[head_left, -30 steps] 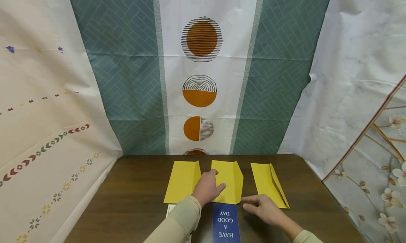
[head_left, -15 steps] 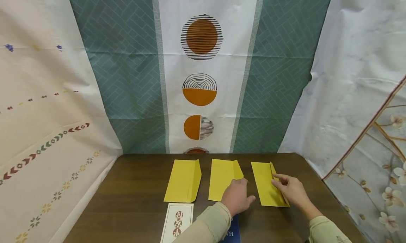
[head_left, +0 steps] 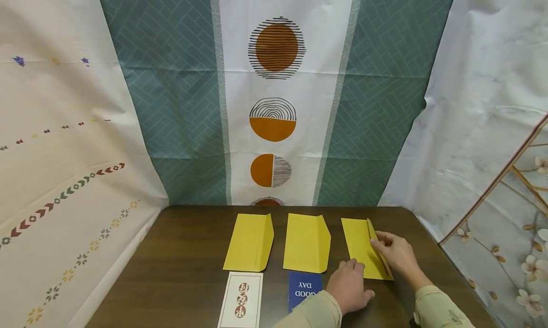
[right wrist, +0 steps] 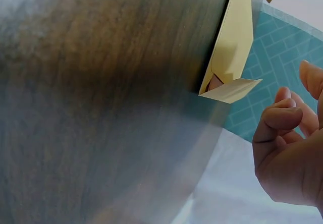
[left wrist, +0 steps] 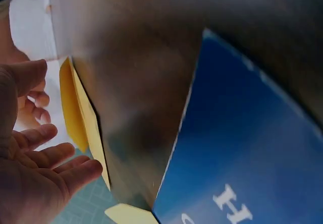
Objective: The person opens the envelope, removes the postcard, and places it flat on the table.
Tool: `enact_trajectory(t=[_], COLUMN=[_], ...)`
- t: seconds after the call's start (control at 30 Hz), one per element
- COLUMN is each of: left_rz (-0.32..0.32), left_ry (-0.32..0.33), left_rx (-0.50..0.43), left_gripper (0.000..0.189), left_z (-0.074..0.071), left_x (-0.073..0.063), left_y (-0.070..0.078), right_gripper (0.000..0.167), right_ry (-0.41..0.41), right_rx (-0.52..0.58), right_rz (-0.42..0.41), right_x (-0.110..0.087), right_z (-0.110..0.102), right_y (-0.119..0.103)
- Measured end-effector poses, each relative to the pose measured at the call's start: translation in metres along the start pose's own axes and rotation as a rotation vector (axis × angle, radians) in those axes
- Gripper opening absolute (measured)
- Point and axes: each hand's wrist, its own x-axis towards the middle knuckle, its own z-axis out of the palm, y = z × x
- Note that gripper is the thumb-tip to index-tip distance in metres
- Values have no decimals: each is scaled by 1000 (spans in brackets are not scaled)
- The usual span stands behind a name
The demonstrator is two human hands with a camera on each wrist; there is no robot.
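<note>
The rightmost yellow envelope (head_left: 356,240) lies on the table with its flap (right wrist: 234,90) partly raised. A small reddish-brown corner shows inside its opening in the right wrist view. My right hand (head_left: 397,256) is at the flap's right side, fingers loosely bent, thumb and index apart with nothing between them. Over the lower left of that envelope in the head view comes my left hand (head_left: 348,287), its fingers relaxed and holding nothing. Beside it, partly under the left sleeve, is a blue card (head_left: 296,290) with white lettering.
Two more yellow envelopes, one in the middle (head_left: 301,242) and one at the left (head_left: 247,242), lie with flaps open to the right. A white card (head_left: 240,299) with red characters lies below the left one. Patterned cloth (head_left: 188,128) hangs behind the dark wooden table (head_left: 171,271).
Both hands have moved right from the middle envelope, the right hand first to the rightmost envelope's flap. The left hand has followed to that envelope's lower edge, uncovering the white card.
</note>
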Motion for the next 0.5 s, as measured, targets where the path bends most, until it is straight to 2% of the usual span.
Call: enact_trajectory(t=[0.3, 0.5], left_rz=[-11, 3], left_ry=[-31, -48], left_rx=[44, 98], left_gripper=[57, 57], left_z=[9, 13], left_x=[3, 0], left_y=[1, 6], right_gripper=[63, 67], right_ry=[-5, -29], right_rx=[16, 28], right_rz=[7, 30], right_x=[7, 5], right_z=[2, 3], right_y=[2, 3])
